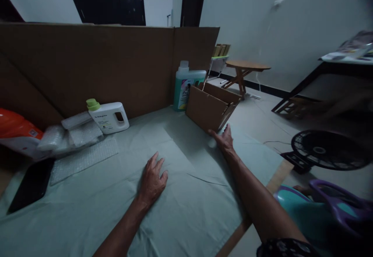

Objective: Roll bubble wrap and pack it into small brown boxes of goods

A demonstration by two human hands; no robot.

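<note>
My left hand [152, 179] rests on the pale green cloth [186, 202], its fingers apart and nothing in them. My right hand [224, 139] reaches forward with thumb and fingers spread, close against the lower near corner of an open cardboard box [204, 107]. Whether it touches the box I cannot tell. The box stands tilted in view at the table's far right, its top flaps up. Right behind it is a bottle of blue-green liquid [182, 90], partly hidden. Farther left stands a white jug with a green cap [109, 117].
Bubble-wrapped packs [78, 131], a flat bubble-wrap sheet [84, 160], a black phone-like slab [32, 185] and an orange-and-white container [17, 132] lie at left. A tall cardboard panel [116, 66] closes off the back. Off the right edge are a black fan [319, 150] and a purple-and-teal plastic object [309, 210].
</note>
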